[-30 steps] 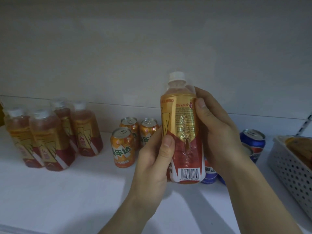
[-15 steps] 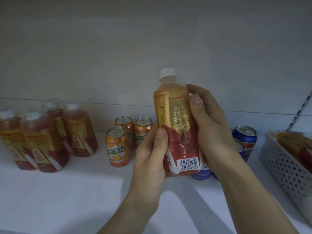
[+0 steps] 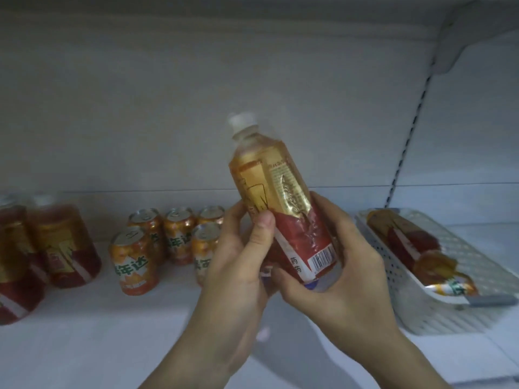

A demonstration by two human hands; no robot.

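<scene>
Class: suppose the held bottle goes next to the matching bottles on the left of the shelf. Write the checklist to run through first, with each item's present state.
1. Grip secure: left hand and right hand both hold the tea bottle by its lower half: ok.
2. Cap fitted: the white cap is on: ok. How tight it is: cannot tell.
3. Bottle upright: it tilts, cap toward the left: not ok.
4. Landing spot: bare shelf shows in front of the matching bottles: ok.
5. Path clear: orange cans stand between the held bottle and that spot: not ok.
</scene>
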